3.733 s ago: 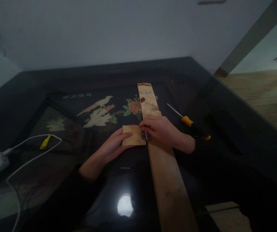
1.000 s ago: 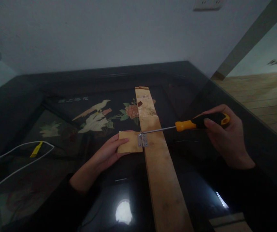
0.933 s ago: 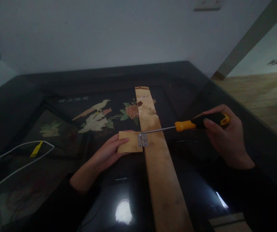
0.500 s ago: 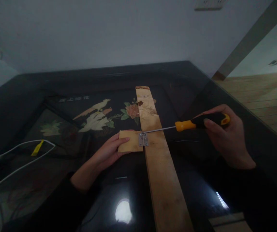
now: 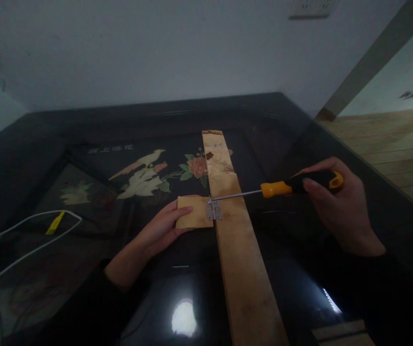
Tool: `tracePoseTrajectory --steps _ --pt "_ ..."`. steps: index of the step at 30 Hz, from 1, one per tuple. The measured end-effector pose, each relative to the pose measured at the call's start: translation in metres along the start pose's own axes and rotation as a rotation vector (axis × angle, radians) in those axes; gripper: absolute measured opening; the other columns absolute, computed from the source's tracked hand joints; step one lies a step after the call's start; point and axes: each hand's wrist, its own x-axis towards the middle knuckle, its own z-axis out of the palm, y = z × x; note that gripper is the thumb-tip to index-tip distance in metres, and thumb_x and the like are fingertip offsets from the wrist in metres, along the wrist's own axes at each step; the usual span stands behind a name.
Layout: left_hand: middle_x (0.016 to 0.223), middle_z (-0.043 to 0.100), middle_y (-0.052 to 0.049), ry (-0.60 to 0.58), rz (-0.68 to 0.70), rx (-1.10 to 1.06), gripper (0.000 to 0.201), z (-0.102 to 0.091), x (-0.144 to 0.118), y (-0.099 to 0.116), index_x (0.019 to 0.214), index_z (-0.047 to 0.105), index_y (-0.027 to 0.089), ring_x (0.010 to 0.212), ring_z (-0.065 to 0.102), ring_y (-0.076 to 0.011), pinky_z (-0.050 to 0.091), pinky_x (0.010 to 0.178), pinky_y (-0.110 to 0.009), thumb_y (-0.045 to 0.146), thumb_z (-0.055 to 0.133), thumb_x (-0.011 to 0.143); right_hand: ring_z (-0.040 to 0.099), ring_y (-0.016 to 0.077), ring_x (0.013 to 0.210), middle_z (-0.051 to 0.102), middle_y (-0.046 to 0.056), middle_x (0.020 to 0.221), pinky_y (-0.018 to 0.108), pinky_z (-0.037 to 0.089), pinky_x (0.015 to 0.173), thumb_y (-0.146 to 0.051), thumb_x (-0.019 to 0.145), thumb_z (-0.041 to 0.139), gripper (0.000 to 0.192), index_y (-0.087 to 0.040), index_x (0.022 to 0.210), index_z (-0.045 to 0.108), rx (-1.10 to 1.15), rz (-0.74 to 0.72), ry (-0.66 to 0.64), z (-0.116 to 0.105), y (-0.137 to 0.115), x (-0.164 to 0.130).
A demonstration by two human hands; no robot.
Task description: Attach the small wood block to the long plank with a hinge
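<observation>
Left hand (image 5: 159,229) pressed small wood block (image 5: 192,212) flat; right hand (image 5: 336,206) gripped screwdriver (image 5: 281,186), tip at hinge (image 5: 214,210) joining block to long plank (image 5: 237,240).

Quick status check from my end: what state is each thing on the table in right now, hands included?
Left hand: flat on the small wood block, pressing it down.
Right hand: closed around the screwdriver handle.
Screwdriver: held nearly level, tip at the hinge.
Hinge: lying open across the block and the long plank.
Long plank: flat on the dark table.
White cable: loose, looped.
</observation>
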Motion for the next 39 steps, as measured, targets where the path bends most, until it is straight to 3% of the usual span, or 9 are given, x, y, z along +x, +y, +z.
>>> tracePoseTrajectory --steps 6,10,16,27,34,39 --pt "0.112 0.072 -0.01 -0.074 0.013 -0.027 0.041 -0.003 -0.001 0.0 0.123 0.062 0.016 0.095 0.071 -0.0192 0.059 0.082 -0.028 0.009 0.066 0.083 0.06 0.0177 0.071 0.067 0.0 0.081 0.03 0.046 0.058 -0.033 0.074 0.073 0.014 -0.025 0.082 0.065 -0.179 -0.109 0.018 -0.006 -0.01 0.0" --pt "0.116 0.071 -0.009 -0.064 0.014 0.006 0.039 -0.003 -0.001 0.0 0.121 0.063 0.017 0.099 0.07 -0.0201 0.058 0.084 -0.03 0.012 0.066 0.083 0.056 0.0162 0.061 0.065 0.0 0.077 0.028 0.041 0.049 -0.036 0.074 0.073 0.016 -0.026 0.083 0.066 -0.221 -0.134 -0.001 -0.009 -0.018 -0.003" --pt "0.119 0.071 -0.008 -0.072 0.03 0.009 0.043 -0.004 0.001 -0.002 0.126 0.061 0.019 0.101 0.069 -0.0195 0.057 0.089 -0.03 0.013 0.066 0.083 0.059 0.0168 0.064 0.068 0.0 0.08 0.029 0.041 0.051 -0.041 0.074 0.075 0.022 -0.027 0.086 0.064 -0.258 -0.191 -0.053 -0.015 -0.04 -0.004" --pt "0.116 0.072 -0.01 -0.049 0.038 0.004 0.034 0.0 -0.003 -0.002 0.118 0.063 0.016 0.1 0.07 -0.02 0.057 0.089 -0.031 0.01 0.063 0.085 0.066 0.018 0.08 0.073 -0.004 0.096 0.031 0.05 0.069 -0.047 0.08 0.072 0.023 -0.032 0.097 0.07 -0.327 -0.581 -0.459 -0.013 -0.109 0.035" --pt "0.115 0.071 -0.011 -0.066 0.054 -0.012 0.038 -0.001 -0.002 -0.002 0.12 0.063 0.015 0.097 0.07 -0.0191 0.057 0.087 -0.031 0.01 0.066 0.083 0.071 0.0192 0.086 0.073 -0.006 0.09 0.031 0.057 0.077 -0.036 0.068 0.084 0.022 -0.029 0.086 0.073 -0.232 -0.542 -0.598 0.003 -0.137 0.043" --pt "0.116 0.071 -0.012 -0.027 0.047 -0.014 0.039 0.004 -0.005 0.0 0.123 0.06 0.012 0.092 0.071 -0.0176 0.059 0.083 -0.028 0.007 0.061 0.085 0.071 0.0196 0.085 0.073 -0.006 0.091 0.029 0.058 0.075 -0.033 0.07 0.081 0.017 -0.029 0.084 0.073 -0.219 -0.506 -0.761 0.005 -0.152 0.052"
